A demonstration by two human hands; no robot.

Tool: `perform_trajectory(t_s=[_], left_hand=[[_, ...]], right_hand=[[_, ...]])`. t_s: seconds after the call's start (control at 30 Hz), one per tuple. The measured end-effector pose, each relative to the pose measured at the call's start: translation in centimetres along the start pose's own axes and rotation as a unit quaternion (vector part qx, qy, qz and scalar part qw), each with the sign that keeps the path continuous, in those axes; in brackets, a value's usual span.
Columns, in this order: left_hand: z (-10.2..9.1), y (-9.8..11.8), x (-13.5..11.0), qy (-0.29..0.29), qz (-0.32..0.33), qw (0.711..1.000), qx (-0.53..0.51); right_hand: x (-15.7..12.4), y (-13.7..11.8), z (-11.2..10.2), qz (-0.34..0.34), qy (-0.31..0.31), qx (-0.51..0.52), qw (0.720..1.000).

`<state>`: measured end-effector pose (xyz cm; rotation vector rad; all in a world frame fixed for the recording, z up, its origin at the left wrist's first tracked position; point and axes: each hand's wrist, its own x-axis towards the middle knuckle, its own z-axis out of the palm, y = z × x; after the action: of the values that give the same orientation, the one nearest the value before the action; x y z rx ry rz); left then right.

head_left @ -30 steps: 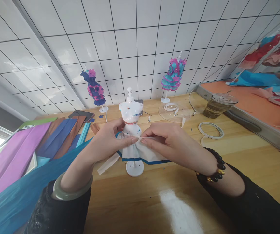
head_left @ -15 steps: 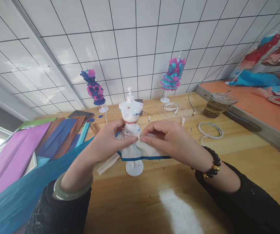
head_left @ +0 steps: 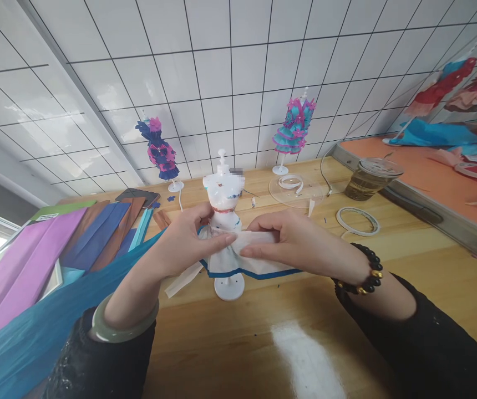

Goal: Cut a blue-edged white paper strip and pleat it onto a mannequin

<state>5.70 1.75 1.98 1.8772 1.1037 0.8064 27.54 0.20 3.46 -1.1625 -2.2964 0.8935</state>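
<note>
A small white dress form (head_left: 223,194) stands upright on its round base, with a red line around its waist and blue smudges. Wrapped about its hips is a white paper skirt (head_left: 226,260) with a blue hem. My left hand (head_left: 188,238) presses the skirt's top edge against the form, thumb in front and fingers partly hidden behind the form. Pinched between thumb and fingers of my right hand (head_left: 280,235) is the skirt's upper edge, to the right of the waist. A length of blue crepe paper (head_left: 97,288) runs under my left forearm.
Two dressed mini forms, one navy and pink (head_left: 159,147), one teal and pink (head_left: 294,127), stand by the tiled wall. A tape roll (head_left: 358,232), a drink cup (head_left: 367,188) and a clear disc (head_left: 275,191) lie right. Folded crepe papers (head_left: 34,249) lie left.
My right hand has shifted slightly, its thumb now lower on the skirt and its fingers farther from my left thumb. The skirt's hem on the right has dropped a little. My left hand stays put.
</note>
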Motion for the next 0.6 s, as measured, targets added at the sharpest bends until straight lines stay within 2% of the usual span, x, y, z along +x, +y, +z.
perform_trajectory(t_s=[0.1, 0.37, 0.6], left_hand=[[0.09, 0.16, -0.1, 0.004, -0.004, 1.0, 0.008], [0.21, 0.15, -0.24, 0.01, -0.004, 1.0, 0.014], [0.1, 0.13, -0.27, 0.005, 0.0, 1.0, 0.018]], right_hand=[[0.0, -0.14, 0.09, 0.002, -0.014, -0.014, 1.0], [-0.05, -0.26, 0.22, 0.009, -0.002, -0.045, 0.999], [-0.17, -0.51, 0.18, -0.025, 0.04, -0.036, 0.998]])
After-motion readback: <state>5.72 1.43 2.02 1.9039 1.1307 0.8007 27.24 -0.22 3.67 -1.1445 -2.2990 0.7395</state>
